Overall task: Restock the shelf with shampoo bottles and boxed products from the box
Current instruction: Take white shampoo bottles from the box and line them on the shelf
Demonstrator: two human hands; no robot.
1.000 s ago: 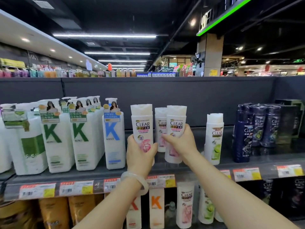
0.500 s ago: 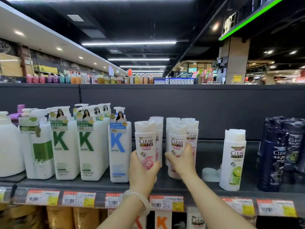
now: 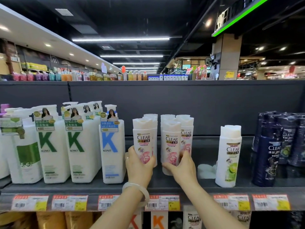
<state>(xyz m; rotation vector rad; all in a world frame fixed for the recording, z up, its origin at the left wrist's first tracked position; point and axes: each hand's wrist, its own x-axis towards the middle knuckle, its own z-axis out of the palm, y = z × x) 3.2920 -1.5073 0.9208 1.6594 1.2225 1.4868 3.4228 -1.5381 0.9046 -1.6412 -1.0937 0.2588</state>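
Two white CLEAR shampoo bottles with pink labels stand upright on the dark shelf [image 3: 165,184]. My left hand [image 3: 139,167] grips the lower part of the left pink bottle [image 3: 142,138]. My right hand [image 3: 183,167] grips the base of the right pink bottle [image 3: 170,141]. More pink CLEAR bottles [image 3: 185,129] stand in rows right behind both. A white bangle sits on my left wrist. The box is not in view.
Large white KONO pump bottles [image 3: 112,146] stand just left of my left hand. A green-label CLEAR bottle [image 3: 228,156] stands to the right, with a white bottle [image 3: 206,171] lying behind it. Dark blue CLEAR bottles [image 3: 267,156] fill the far right. Price tags [image 3: 162,202] line the shelf edge.
Both hands have pushed the two pink bottles deeper onto the shelf and set them down lower. My head has moved closer to the shelf.
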